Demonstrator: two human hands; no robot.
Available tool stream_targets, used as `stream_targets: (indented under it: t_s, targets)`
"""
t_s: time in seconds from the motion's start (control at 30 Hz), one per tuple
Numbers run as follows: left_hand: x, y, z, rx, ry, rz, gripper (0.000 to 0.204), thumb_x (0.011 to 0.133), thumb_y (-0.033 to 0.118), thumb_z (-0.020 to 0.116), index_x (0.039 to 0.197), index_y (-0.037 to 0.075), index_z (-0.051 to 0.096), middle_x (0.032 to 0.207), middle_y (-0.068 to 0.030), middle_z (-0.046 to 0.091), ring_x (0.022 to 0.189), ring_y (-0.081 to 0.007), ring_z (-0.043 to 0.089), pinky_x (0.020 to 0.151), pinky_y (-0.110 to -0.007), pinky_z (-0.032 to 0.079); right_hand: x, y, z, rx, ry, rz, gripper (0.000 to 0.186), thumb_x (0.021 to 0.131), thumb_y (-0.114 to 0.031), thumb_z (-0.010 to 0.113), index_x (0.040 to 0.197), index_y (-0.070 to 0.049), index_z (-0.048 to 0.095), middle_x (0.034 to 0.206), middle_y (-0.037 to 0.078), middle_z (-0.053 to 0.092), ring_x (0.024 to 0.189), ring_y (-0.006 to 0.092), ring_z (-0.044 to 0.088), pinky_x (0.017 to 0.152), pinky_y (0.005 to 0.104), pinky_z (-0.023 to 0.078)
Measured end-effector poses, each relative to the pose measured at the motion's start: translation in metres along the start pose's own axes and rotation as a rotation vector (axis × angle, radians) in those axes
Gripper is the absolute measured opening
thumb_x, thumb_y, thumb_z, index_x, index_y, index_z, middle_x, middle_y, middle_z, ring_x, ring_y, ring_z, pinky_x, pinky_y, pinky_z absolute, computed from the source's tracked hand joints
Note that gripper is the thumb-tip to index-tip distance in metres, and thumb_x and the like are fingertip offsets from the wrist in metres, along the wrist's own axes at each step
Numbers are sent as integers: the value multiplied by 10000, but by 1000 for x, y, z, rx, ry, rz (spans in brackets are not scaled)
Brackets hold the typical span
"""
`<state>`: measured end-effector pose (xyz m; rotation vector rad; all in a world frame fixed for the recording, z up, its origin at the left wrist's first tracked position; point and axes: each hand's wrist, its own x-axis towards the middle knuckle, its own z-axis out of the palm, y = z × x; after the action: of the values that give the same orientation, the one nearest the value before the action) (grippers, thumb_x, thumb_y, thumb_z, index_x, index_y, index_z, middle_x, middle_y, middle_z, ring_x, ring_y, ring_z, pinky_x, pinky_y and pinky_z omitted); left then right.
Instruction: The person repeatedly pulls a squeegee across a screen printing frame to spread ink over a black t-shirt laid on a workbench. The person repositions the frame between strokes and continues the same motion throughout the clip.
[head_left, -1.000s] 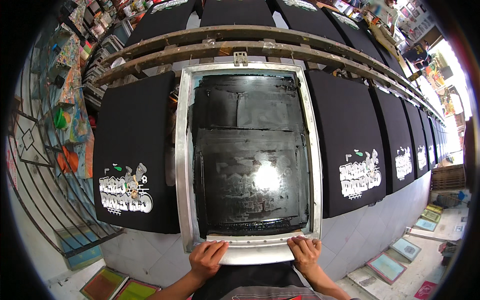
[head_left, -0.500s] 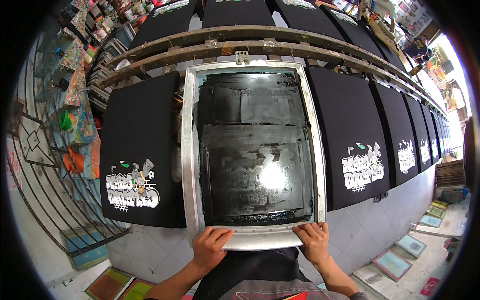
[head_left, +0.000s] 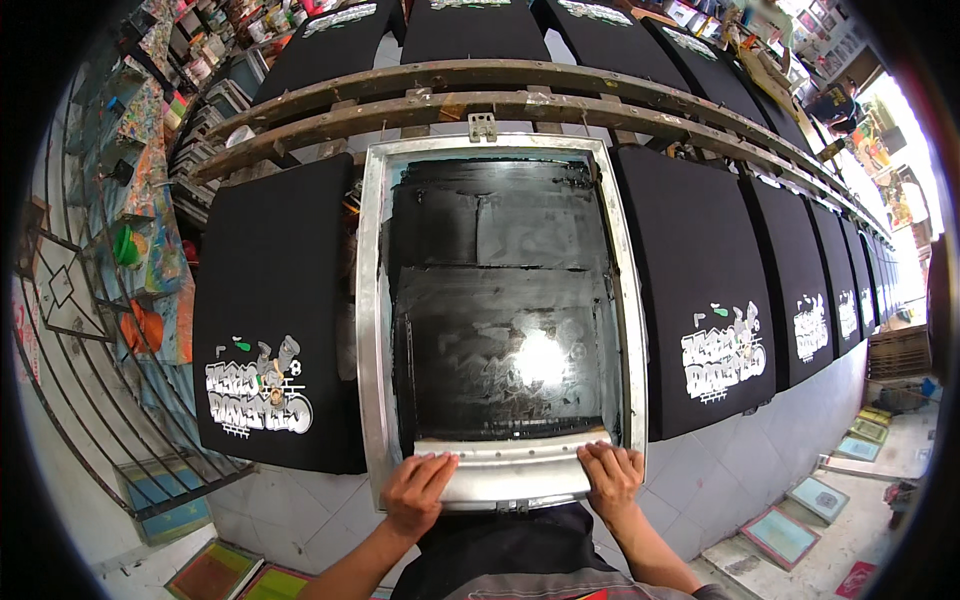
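A silver metal squeegee (head_left: 515, 478) spans the near end of a metal-framed printing screen (head_left: 375, 310). My left hand (head_left: 418, 492) is closed on the squeegee's left end, and my right hand (head_left: 612, 476) grips its right end, fingers over the top edge. Glossy black ink coats the mesh (head_left: 500, 340), with a bright light reflection right of its middle. The squeegee's blade is hidden under its handle. Beneath the screen, the surface is covered from view.
Black shirts with white-and-grey prints lie on boards, one to the left (head_left: 275, 310) and several in a row to the right (head_left: 700, 270). Wooden rails (head_left: 420, 105) run behind, with a metal bracket (head_left: 482, 126) above the screen. A metal railing (head_left: 110, 400) stands at left.
The squeegee has tipped and shifted slightly away from me, covering the thick ink strip at the screen's near end. Both hands moved with it, and the whole view shifted a little.
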<state>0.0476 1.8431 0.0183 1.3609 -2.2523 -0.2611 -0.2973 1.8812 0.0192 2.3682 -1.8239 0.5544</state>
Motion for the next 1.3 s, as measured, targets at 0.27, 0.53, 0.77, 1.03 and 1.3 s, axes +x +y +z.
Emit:
stream_targets:
  t_s: [0.27, 0.53, 0.77, 1.03, 1.3]
  targets:
    - [91, -33, 5, -2, 49, 59, 445, 703, -38, 832, 1125, 98, 867, 1078, -28, 824, 922, -256, 755, 771, -377, 634, 94, 46, 23, 65, -10, -57, 158, 859, -98, 789, 1015, -122, 792, 964, 9, 737, 876, 209, 683, 834, 410, 463]
    - [98, -34, 1, -39, 73, 84, 420, 690, -53, 860, 1082, 97, 860, 1036, 6, 801, 919, -247, 724, 761, -369, 628, 105, 52, 10, 35, -49, -138, 287, 788, -46, 780, 1058, -144, 795, 954, 20, 694, 927, 244, 679, 876, 421, 463]
    - [1, 7, -28, -30, -72, 46, 433, 734, -32, 775, 1140, 96, 852, 1086, -11, 771, 974, -275, 705, 839, -416, 604, 13, 8, -33, 68, -128, -85, 261, 878, -93, 731, 1122, -150, 805, 1037, 6, 721, 976, 211, 686, 928, 446, 477]
    - [-72, 32, -15, -70, -34, 7, 438, 795, 57, 749, 1212, 113, 872, 1172, -8, 806, 1047, -254, 733, 907, -396, 598, -64, -23, -30, 19, -55, -10, 260, 943, -210, 715, 1179, -163, 812, 1163, -14, 773, 1080, 172, 725, 919, 438, 467]
    - [-17, 4, 10, 16, 41, 18, 487, 794, -2, 685, 1214, 144, 884, 1182, 5, 830, 1045, -270, 749, 905, -402, 637, -15, 4, 12, 22, 39, -2, 263, 888, -91, 775, 1145, -104, 833, 1126, 42, 816, 1023, 220, 748, 875, 405, 490]
